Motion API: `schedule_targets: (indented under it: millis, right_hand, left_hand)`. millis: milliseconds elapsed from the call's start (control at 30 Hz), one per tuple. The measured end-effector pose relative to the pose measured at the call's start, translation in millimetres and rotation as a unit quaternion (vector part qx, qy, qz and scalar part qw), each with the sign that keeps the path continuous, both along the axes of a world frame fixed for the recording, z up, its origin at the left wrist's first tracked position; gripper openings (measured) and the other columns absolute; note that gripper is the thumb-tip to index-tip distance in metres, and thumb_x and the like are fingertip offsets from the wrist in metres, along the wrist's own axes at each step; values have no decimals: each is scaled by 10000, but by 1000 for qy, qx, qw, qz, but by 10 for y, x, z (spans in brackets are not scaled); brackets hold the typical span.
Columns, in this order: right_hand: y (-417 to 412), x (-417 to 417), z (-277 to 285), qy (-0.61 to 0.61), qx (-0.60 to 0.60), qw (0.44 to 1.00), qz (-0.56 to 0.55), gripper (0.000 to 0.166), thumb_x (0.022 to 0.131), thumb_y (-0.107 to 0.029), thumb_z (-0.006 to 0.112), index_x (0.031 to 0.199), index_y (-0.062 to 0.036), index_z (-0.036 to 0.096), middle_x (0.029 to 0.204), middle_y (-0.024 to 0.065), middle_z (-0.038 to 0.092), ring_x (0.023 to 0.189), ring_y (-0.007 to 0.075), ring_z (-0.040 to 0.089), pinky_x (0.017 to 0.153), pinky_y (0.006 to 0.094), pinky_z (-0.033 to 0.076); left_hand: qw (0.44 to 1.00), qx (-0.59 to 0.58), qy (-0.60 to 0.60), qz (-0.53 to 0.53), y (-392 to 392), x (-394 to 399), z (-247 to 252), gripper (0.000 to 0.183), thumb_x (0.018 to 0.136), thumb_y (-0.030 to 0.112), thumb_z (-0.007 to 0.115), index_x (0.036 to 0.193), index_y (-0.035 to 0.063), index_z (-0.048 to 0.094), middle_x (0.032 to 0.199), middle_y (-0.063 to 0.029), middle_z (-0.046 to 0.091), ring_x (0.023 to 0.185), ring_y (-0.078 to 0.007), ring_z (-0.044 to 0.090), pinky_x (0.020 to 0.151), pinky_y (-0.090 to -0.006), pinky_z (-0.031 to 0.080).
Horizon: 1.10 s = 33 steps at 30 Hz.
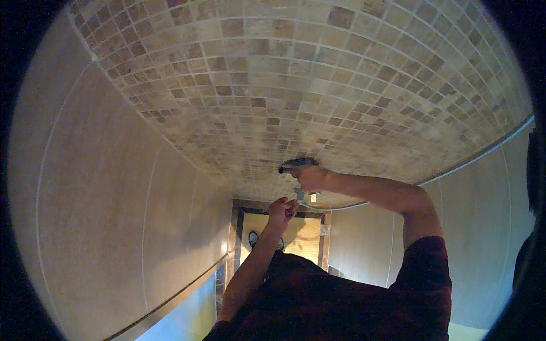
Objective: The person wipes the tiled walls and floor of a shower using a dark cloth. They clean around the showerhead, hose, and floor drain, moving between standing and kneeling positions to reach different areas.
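My right hand (312,178) is closed on a dark brush-like tool (300,162), which lies against the mosaic-tiled wall (273,102); the hand covers part of the tool. Lower and to the left, my left hand (283,209) is raised near the wall with its fingers partly curled. Whether it holds anything small cannot be told. Between the two hands a metal shower fitting (300,194) sticks out from the wall. A shower hose (354,205) runs from near the fitting up to the right.
Plain large-tiled walls stand at the left (98,179) and right (362,238). Below is a shower floor (305,230) with a dark border, where my shoes show. A floor drain (325,230) lies at its right edge. A glass panel (187,307) is at the lower left.
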State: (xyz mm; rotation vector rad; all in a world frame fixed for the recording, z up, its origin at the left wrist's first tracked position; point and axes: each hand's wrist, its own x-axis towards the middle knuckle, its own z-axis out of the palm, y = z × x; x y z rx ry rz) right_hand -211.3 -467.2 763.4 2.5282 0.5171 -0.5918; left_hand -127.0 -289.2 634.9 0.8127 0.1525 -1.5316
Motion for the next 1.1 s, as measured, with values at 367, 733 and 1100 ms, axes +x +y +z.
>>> schedule_targets:
  millis: [367,733,1100]
  right_hand:
    - [111,-1119,-238,-444,117,864,-207,448,745,-138,643,1187,-68,667,1411,8,545,1271,260,498,1085,546,350]
    - [353,-934,-1879,-669,543,-358,-359,218,930,-89,478,1059,-24,642,940,123,678,812,282,639,741,365,552]
    - [162,211,-407,-776,379,-324,-386,328,916,-9,517,1239,-52,553,1004,64,604,867,189,549,830,354,463]
  left_hand:
    - [996,-25,5,-88,-78,-116,263,229,823,-59,521,971,115,520,910,-128,693,745,-215,679,508,-294,461]
    - [980,51,-93,-167,-144,159,295,242,781,-23,582,979,108,537,993,-189,687,734,-250,674,537,-323,535]
    - [980,72,-53,-176,-198,807,105,233,807,-51,560,983,102,574,1023,-181,676,876,-284,683,596,-339,574]
